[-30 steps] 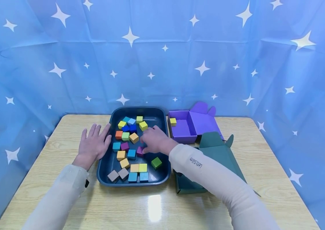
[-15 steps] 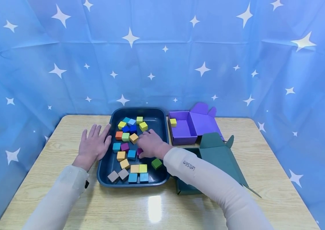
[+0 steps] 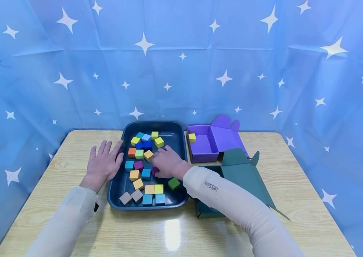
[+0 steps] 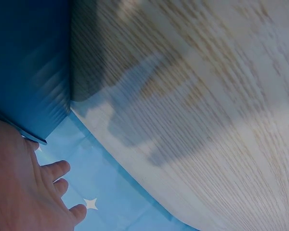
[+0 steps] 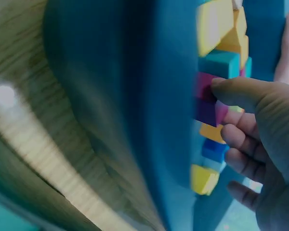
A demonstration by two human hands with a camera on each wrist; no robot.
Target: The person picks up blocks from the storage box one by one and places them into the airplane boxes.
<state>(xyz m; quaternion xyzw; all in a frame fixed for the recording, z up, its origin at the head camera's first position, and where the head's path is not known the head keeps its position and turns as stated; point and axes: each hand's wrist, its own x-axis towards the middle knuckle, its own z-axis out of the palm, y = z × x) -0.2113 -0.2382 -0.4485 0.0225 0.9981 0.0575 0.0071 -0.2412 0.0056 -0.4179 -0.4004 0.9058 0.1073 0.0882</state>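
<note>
In the head view, a dark blue tray (image 3: 176,135) holds several coloured cubes. My right hand (image 3: 168,162) reaches into it from the right, thumb and fingers curled at a magenta cube (image 3: 155,170) that is partly covered. The right wrist view has the thumb (image 5: 241,91) pressed against magenta, the fingers bent on the far side. Close by lie a blue cube (image 3: 146,174), an orange cube (image 3: 148,155) and a green cube (image 3: 174,183). My left hand (image 3: 102,164) is spread at the tray's left rim, its thumb side against the edge and nothing in its grasp.
Right of the tray stands an open purple box (image 3: 204,157) with a yellow cube (image 3: 192,137) inside. In front of it is an open dark green box (image 3: 210,212), partly hidden by my right sleeve. A starry blue curtain (image 3: 181,89) hangs behind the wooden table (image 3: 136,232).
My right hand has shifted slightly left and down, closing in on the magenta cube and covering more of it. My left hand keeps its place at the tray's rim.
</note>
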